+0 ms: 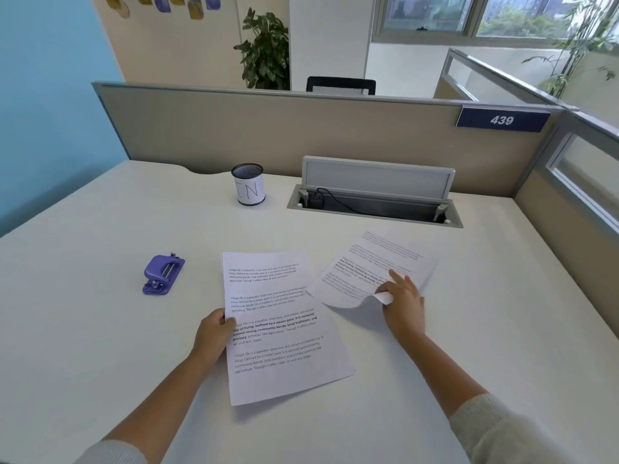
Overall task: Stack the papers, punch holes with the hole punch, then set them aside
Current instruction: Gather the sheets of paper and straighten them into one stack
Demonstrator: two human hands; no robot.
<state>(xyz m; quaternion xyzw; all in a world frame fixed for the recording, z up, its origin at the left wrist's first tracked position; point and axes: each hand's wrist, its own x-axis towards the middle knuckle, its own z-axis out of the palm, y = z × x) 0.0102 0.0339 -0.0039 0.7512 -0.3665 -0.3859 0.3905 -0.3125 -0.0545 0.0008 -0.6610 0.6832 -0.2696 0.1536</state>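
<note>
The purple hole punch [163, 274] is seen toward the table's [83, 329] left edge, untouched. The middle sheet [281, 326] is gripped at its left margin by the left hand [214, 333]. The right sheets [371, 269], nearer the right edge, are pinched at a curled corner by the right hand [403, 301]. They should be lifted clear and squared edge to edge; ample bare table is left around.

The white surface [100, 329] carries a purple hole punch [163, 274] toward its left edge, two printed sheets, one [281, 329] mid-surface and another [368, 269] rightward, and a mesh pen cup [248, 184] near the far edge beside an open cable tray [375, 205].
</note>
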